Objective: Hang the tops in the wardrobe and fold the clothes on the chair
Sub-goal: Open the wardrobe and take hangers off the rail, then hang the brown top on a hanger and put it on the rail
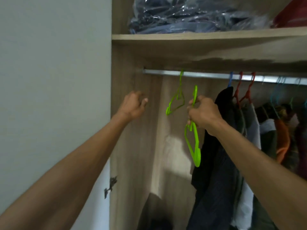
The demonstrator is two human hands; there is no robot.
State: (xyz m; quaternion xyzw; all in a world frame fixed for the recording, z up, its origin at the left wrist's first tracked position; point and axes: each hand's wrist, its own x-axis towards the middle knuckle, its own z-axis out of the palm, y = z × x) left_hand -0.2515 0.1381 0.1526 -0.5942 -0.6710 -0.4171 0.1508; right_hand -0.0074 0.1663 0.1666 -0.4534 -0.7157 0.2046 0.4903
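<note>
In the middle of the frame the right hand [203, 113] grips a green hanger [193, 130] by its neck, fingers curled round it; the hook points up above the knuckles and the body of the hanger hangs down and tilted below the hand, free of the rail [207, 75]. The left hand [133, 105] is raised left of centre, in front of the wardrobe's side panel [126, 130], its fingers loosely curled and holding nothing. Between the two hands a second green hanger [177, 100] hangs empty from the rail. To the right of the frame, tops hang on the rail: a dark garment [221, 146] just behind the right hand, then red hangers [245, 93] and further clothes in grey and orange. On the shelf [199, 36] at the upper edge lie clothes wrapped in clear plastic [191, 14].
</note>
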